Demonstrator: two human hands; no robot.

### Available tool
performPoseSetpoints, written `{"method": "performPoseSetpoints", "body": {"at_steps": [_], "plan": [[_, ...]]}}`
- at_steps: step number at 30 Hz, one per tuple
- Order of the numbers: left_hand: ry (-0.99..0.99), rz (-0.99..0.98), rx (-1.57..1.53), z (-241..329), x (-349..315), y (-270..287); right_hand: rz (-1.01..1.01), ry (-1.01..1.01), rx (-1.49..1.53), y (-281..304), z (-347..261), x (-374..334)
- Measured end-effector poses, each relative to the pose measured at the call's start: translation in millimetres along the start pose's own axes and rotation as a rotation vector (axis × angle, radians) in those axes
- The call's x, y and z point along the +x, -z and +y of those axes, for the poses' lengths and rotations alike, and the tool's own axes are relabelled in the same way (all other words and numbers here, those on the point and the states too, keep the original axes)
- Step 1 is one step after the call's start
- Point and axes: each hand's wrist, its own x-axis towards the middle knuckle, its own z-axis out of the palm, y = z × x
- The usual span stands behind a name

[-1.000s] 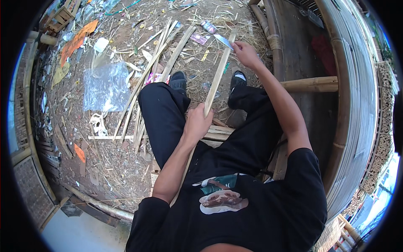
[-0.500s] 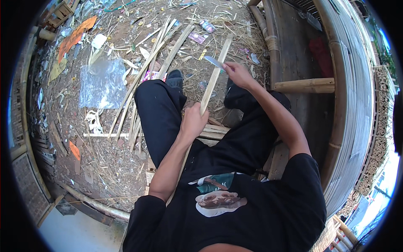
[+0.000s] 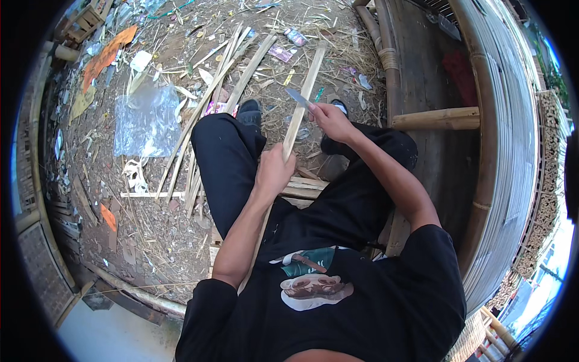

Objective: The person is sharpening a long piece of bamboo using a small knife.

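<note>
My left hand (image 3: pixel 275 171) is closed around a long pale bamboo strip (image 3: pixel 310 77) that slants up and away from my lap, its lower end running back under my left forearm. In my right hand (image 3: pixel 332 122) is a knife (image 3: pixel 297 96), its handle hidden in the fingers. The grey blade lies across the strip, pointing up and left, a good way beyond my left hand. Both hands are over the gap between my knees.
More bamboo strips (image 3: pixel 199 118) lie on the littered ground left of my left leg. Beside them is a clear plastic sheet (image 3: pixel 145 123). Bamboo poles (image 3: pixel 437 119) and a slatted bamboo wall (image 3: pixel 505 151) stand close on my right. Orange scraps (image 3: pixel 108 55) lie far left.
My right hand and the knife have moved down along the strip, nearer to me. The strip has shifted slightly left, and my left hand keeps its grip.
</note>
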Motion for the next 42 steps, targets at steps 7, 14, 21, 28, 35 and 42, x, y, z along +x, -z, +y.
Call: {"method": "performPoseSetpoints", "body": {"at_steps": [7,14,21,28,35,42], "plan": [[0.044,0.025,0.048,-6.6,1.3,1.5,0.089,0.089,-0.128,-6.9,-18.9,6.3],[-0.014,0.087,-0.019,-6.7,6.7,16.5,-0.057,0.065,-0.263,-14.2,-24.3,-18.7],[0.025,0.067,0.018,-5.1,4.4,9.2,0.206,0.103,-0.253,4.1,-30.2,1.2],[0.004,0.031,0.069,3.5,-0.9,2.5,0.399,0.036,-0.266,34.4,-21.9,43.8],[-0.018,0.053,0.100,-5.3,-4.4,-0.1,0.244,0.059,-0.289,19.1,-18.3,24.8],[0.012,0.028,0.139,-4.9,4.5,3.0,0.084,0.118,-0.171,-11.5,-10.1,9.7]]}}
